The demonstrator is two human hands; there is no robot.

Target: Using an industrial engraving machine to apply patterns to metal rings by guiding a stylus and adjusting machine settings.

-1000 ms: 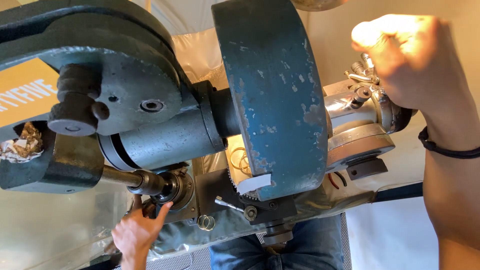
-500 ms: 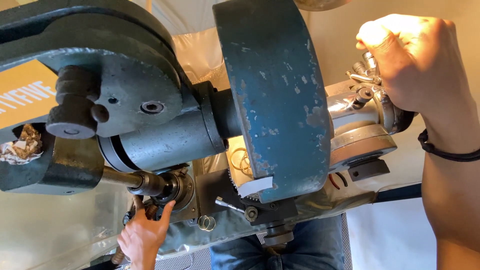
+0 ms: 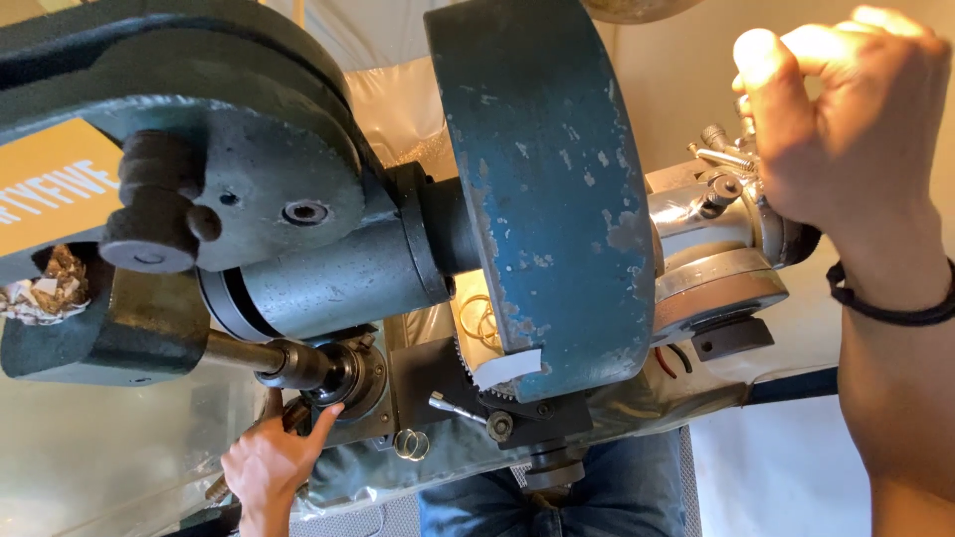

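Note:
A heavy grey-blue cast-iron machine fills the view, with a big blue wheel guard (image 3: 542, 189) in the middle. My right hand (image 3: 846, 129) is at the top right, its fingers closed around a small metal handle (image 3: 721, 154) on the machine's shiny chrome end (image 3: 701, 249). My left hand (image 3: 271, 459) reaches up from the bottom left. Its index finger and thumb touch the small dark chuck (image 3: 333, 373) on the end of a steel shaft (image 3: 234, 351). Whether those fingers grip a part there is hidden.
A round grey housing (image 3: 298, 214) and a dark arm (image 3: 99, 338) overhang the left side. Loose metal rings (image 3: 410, 444) lie on the base by a gear edge (image 3: 468, 368). A plastic sheet (image 3: 109, 447) covers the left. My jeans (image 3: 617, 492) show below.
My left hand has risen a little and brought its index finger and thumb onto the chuck. My right hand has stayed on the handle, turning slightly.

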